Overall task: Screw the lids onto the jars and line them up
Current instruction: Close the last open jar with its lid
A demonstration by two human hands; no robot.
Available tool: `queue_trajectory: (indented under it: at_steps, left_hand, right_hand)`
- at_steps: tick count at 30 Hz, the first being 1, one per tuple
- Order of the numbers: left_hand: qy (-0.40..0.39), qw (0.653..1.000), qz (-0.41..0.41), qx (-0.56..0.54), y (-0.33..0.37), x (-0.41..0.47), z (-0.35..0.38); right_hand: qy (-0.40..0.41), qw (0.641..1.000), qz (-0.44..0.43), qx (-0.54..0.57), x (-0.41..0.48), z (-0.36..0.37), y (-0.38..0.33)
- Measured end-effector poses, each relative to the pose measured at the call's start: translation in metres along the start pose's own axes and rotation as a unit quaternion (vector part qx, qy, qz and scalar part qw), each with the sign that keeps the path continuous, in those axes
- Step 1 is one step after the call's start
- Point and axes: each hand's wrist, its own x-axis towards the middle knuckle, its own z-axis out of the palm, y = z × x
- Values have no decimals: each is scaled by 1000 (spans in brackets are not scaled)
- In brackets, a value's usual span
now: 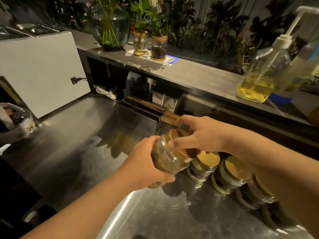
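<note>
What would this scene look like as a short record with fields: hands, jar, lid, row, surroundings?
left hand: the left hand grips the held jar round its body
right hand: the right hand pinches the gold lid at its edge
held jar: clear, tilted, the lid on its mouth
row: lidded jars standing side by side on the steel counter, at least three, partly hidden by the right forearm
surroundings: pump bottle with yellow liquid on the shelf behind
</note>
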Motion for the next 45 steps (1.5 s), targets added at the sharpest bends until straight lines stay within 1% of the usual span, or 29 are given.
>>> queue_trajectory:
  at_steps: [3,5,6,8,10,11,13,15,16,17,19,20,22,24,25,26,28,29,30,31,33,34,35,38,39,40,43,45]
  left_hand:
    - [22,999,11,30,3,1,6]
    - [15,1000,8,-3,6,4,3]
    - [6,999,4,-34,7,6,0]
    - [-18,996,-5,-83,7,8,-4]
    - [-33,996,-9,-88,7,9,-4]
    - [-32,996,-8,-83,7,9,-3]
    - [-15,997,-2,-70,8,10,1]
    - [8,999,7,-41,8,11,5]
    - [10,999,12,-30,8,13,6]
    - [4,999,14,-30,7,15,5]
    - [-14,998,6,-66,4,19,2]
    - [-20,996,-1,-90,3,21,-1]
    - [-33,992,-14,-123,0,25,-7]
    - [-43,991,-22,-124,-1,27,-9]
    - [-40,992,-21,-116,-2,28,-9]
    - [-31,994,-18,-102,-1,29,-7]
    - [-2,998,-13,-60,2,31,-2]
    - [9,999,-11,-35,3,32,-1]
    - [13,1000,-9,-17,3,33,-1]
    - [4,1000,-7,-12,1,34,-1]
    - [-27,999,-9,-36,-6,36,-5]
    - [-40,997,-16,-58,-8,37,-7]
    - [-50,995,-23,-79,-9,37,-9]
    - [-76,989,-40,-117,-6,40,-11]
    - [-82,988,-41,-122,-6,42,-10]
    - [-82,988,-39,-123,-6,45,-8]
    - [-58,991,-29,-115,-10,47,-2]
    - [-58,990,-29,-124,-12,47,0]
  right_hand:
    - [21,995,80,-54,6,8,-7]
    - [14,994,85,-65,5,5,-4]
    - [6,996,68,-57,4,0,0]
    - [-37,999,-1,1,2,-13,6]
    - [-83,993,-60,65,1,-22,9]
    - [-80,992,-67,77,3,-22,12]
    - [-8,998,-40,45,9,-15,9]
    - [67,997,32,-21,15,-5,4]
    - [79,993,69,-53,18,-2,2]
    - [73,990,96,-67,20,-1,2]
    - [39,992,114,-44,20,-6,7]
    - [11,995,95,-21,19,-12,11]
    - [-53,998,8,34,15,-24,15]
    - [-89,991,-49,88,13,-26,17]
    - [-74,992,-55,85,16,-22,18]
    - [-37,996,-47,64,20,-16,17]
    - [43,999,1,-11,31,-4,9]
    - [67,996,25,-48,35,1,6]
    - [76,994,44,-71,39,4,5]
    - [75,993,59,-69,42,4,6]
    - [50,996,77,-15,43,-6,10]
    - [33,997,73,-1,42,-13,13]
    - [8,998,55,9,39,-20,15]
    - [-91,992,-46,74,31,-29,20]
    - [-100,989,-63,86,31,-27,21]
    - [-85,990,-67,85,32,-24,20]
    - [6,998,-43,36,40,-15,17]
    - [27,999,-35,9,42,-9,19]
